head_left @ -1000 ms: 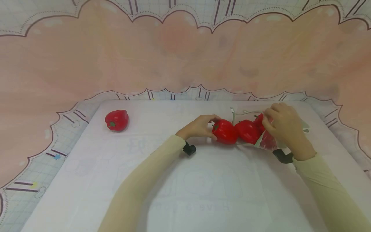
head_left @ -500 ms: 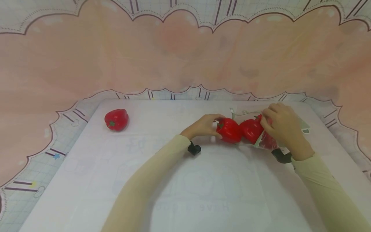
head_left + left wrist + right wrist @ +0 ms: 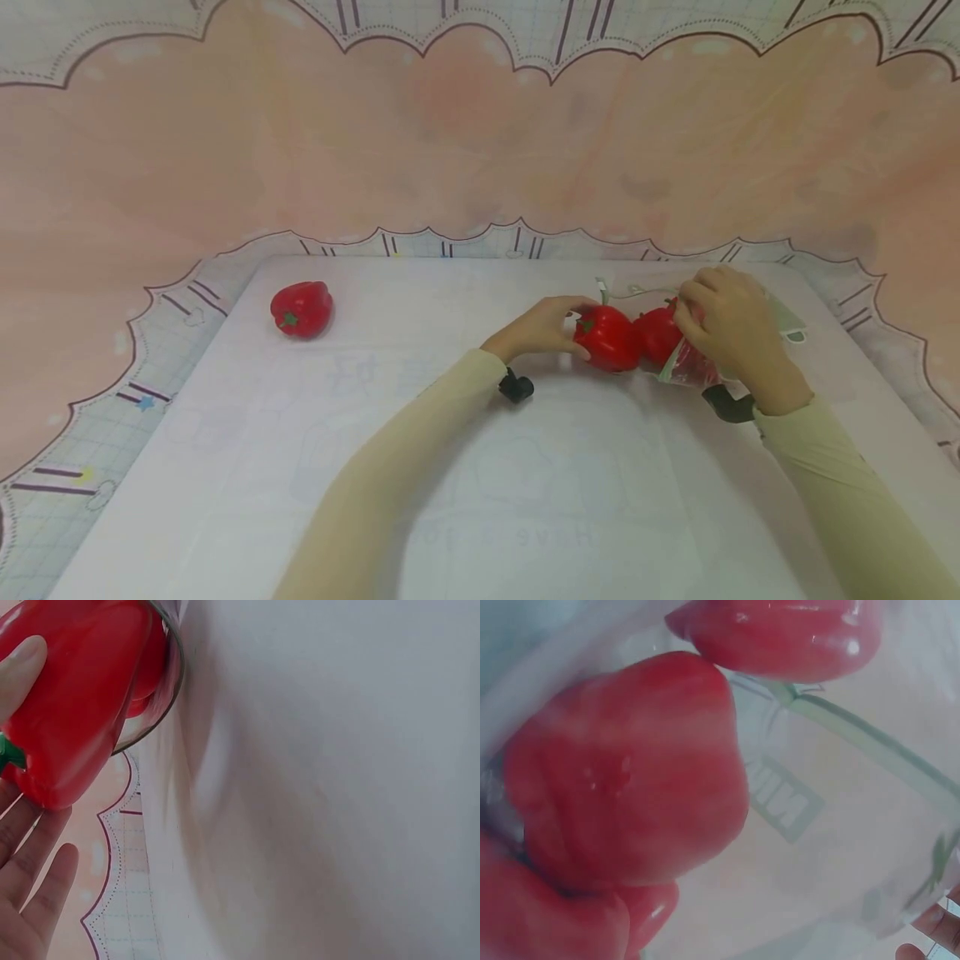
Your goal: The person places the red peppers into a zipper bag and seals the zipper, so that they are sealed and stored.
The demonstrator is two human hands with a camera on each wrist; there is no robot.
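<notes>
On the table [image 3: 480, 450], left hand [image 3: 542, 327] clamped on red pepper [image 3: 609, 340]; right hand [image 3: 731, 327] pinching clear bag [image 3: 847, 855]; peppers [image 3: 630, 776] inside.

A glossy red bell pepper with a green stem [image 3: 611, 340] lies on its side between the thumb and fingers of the left hand [image 3: 542, 327], its stem end facing the palm and its other end at the mouth of a clear, green-edged plastic bag [image 3: 855, 855]. The bag lies on its side, held by the right hand [image 3: 731, 321]. Inside, between the hands, sits a second red bell pepper [image 3: 658, 335]; more red shows through the plastic beneath the right hand.
</notes>
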